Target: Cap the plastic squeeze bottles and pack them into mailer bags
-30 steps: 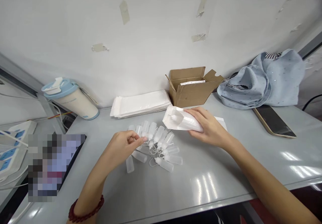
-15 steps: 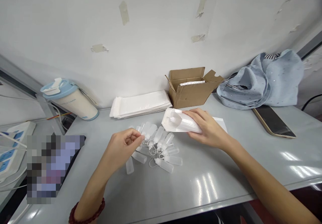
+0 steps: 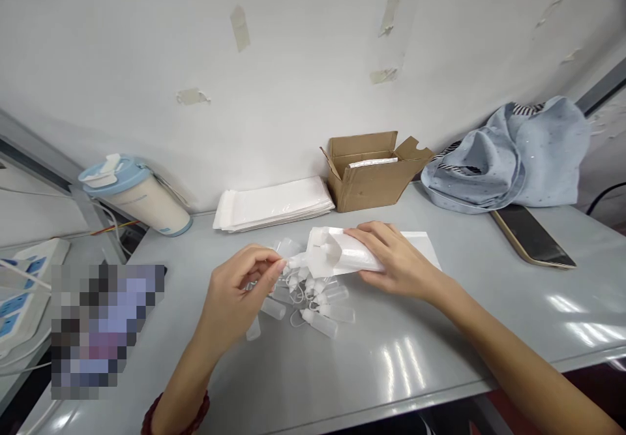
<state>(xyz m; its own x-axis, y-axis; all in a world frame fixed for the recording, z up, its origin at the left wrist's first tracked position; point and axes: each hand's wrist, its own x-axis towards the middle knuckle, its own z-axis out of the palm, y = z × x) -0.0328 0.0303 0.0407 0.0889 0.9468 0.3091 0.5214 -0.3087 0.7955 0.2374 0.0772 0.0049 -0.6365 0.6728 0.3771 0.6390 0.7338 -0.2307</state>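
Observation:
Several small translucent bottles with white caps lie in a pile on the grey table. My left hand pinches the tip of one small bottle at the mouth of a white bubble envelope. Around the envelope my right hand is wrapped from above, and its mouth gapes toward the left. Part of the pile is hidden beneath the envelope and behind my left hand.
Behind lie a stack of white envelopes and an open cardboard box. A tumbler and a pixelated item are at left; a blue cloth bag and a phone at right.
The envelope in my right hand has moved left and slightly down, over part of the pile. My left hand has shifted slightly right with a bottle tip now showing in its pinch.

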